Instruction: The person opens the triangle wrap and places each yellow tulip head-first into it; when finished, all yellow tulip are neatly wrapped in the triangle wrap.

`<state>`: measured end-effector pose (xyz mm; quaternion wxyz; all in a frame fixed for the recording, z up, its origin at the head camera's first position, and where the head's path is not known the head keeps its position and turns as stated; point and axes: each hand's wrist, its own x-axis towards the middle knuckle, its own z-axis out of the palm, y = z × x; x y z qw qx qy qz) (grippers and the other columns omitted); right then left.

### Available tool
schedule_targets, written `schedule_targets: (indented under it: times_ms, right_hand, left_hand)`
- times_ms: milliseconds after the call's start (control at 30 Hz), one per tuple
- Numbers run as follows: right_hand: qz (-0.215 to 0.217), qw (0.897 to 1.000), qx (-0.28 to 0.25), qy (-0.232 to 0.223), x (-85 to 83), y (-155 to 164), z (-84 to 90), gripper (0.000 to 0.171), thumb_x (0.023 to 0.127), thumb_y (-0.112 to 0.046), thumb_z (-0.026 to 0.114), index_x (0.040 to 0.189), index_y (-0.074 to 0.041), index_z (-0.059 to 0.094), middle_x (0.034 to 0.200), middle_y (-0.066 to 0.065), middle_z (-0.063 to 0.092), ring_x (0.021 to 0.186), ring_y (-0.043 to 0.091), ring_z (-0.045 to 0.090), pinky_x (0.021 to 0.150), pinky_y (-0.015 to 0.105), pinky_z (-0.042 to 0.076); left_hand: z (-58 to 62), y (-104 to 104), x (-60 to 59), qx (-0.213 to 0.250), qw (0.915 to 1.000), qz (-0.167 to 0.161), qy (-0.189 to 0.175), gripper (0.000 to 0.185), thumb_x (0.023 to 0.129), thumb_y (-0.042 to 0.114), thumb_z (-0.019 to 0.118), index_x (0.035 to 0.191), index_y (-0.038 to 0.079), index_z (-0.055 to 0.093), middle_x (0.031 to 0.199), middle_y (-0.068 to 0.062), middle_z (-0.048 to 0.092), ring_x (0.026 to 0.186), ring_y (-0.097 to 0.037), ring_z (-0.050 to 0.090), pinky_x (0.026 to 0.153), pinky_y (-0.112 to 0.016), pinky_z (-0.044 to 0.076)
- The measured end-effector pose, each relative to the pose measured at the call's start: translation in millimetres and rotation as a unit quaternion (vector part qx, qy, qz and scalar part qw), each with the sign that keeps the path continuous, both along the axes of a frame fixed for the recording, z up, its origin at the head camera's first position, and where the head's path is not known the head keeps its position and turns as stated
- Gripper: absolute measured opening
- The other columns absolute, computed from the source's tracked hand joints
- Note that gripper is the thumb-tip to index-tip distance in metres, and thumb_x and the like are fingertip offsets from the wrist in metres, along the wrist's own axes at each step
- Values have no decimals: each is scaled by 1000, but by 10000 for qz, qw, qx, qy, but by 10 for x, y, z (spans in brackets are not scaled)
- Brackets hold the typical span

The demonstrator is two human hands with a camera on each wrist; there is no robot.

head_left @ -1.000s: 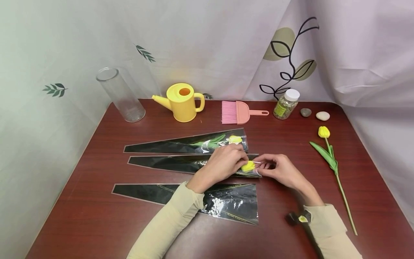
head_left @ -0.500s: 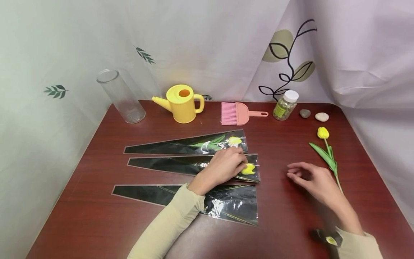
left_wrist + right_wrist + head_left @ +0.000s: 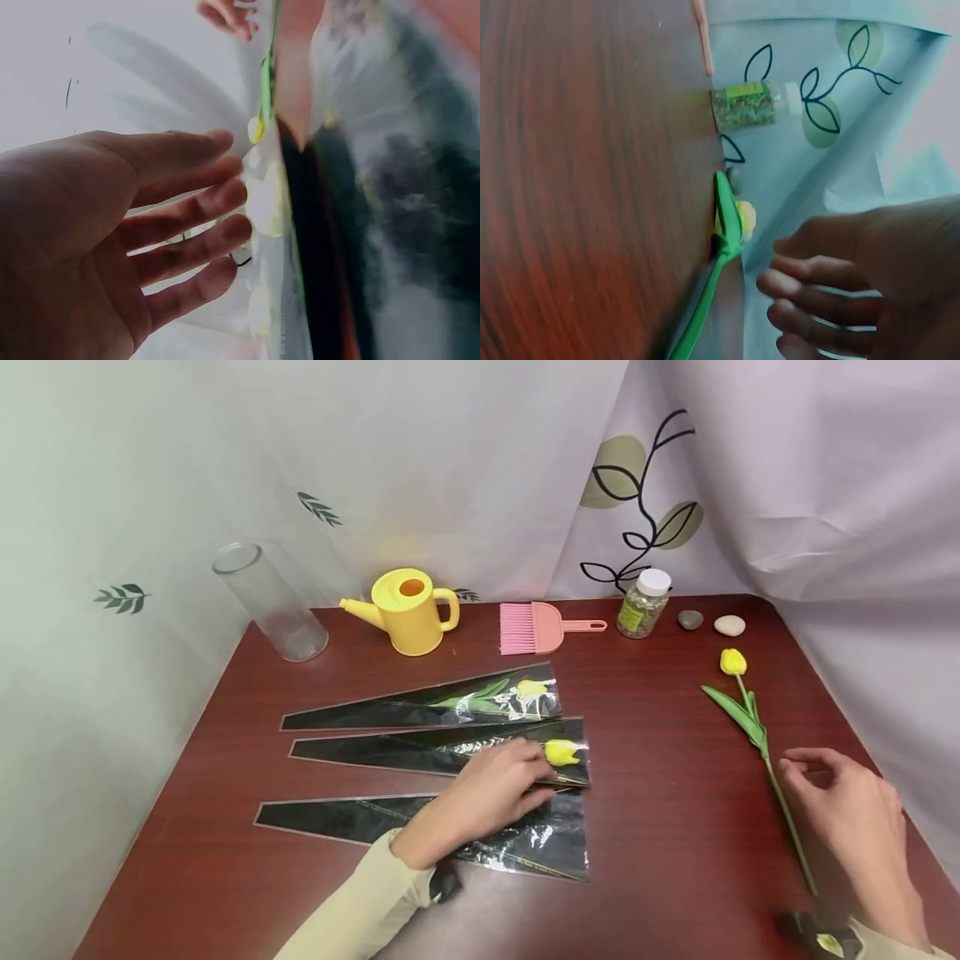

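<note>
Right hand (image 3: 870, 277) hovers beside tulip stem (image 3: 705, 307).

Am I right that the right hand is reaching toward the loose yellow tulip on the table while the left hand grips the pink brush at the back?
Not quite. The left hand does not grip the pink brush, which lies untouched at the back. In the head view its fingers rest on the middle black sleeve. The right hand does reach toward the loose yellow tulip.

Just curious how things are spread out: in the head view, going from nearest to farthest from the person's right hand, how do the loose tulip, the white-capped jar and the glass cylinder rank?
From the right hand:
1. Loose tulip, its stem just left of the fingers.
2. White-capped jar, at the table's back, right of centre.
3. Glass cylinder, far back-left corner.
</note>
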<state>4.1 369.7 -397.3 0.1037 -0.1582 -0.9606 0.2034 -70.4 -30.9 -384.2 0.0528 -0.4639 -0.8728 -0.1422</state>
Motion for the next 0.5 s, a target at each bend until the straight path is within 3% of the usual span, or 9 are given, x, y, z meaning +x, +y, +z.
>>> schedule_targets:
  times_ms: [67,200,367,500]
  right_hand:
    - [-114,9997,1,-196,6,37,-3,32,92,-34,65,110,-7,71,93,14,71,89,44,59,59,48,37]
    - [-170,9975,18,-679,-5,99,-20,41,92,-41,64,112,-6,70,105,22,68,93,52,55,60,54,39]
    - [-226,9927,-64,-1183,-51,119,-44,47,92,-48,62,113,-7,71,115,32,60,93,56,51,58,55,40]
    - [-254,9908,-102,-1323,-77,109,-53,49,92,-50,61,114,-8,70,118,34,58,90,56,52,56,54,40]
  left_hand:
    - [-24,-37,86,-114,9999,-122,18,15,90,33,72,97,20,75,91,9,60,87,-10,58,73,-27,51]
    - [-110,-59,184,-291,9994,-134,106,13,90,33,72,93,21,74,87,9,58,87,-10,57,76,-28,51]
    - [-219,-44,226,-443,9987,-113,230,17,89,38,72,93,21,73,88,9,59,87,-10,56,78,-26,50]
    - [-256,-36,238,-460,9984,-139,295,23,85,42,75,92,20,73,86,9,58,85,-10,54,77,-26,49]
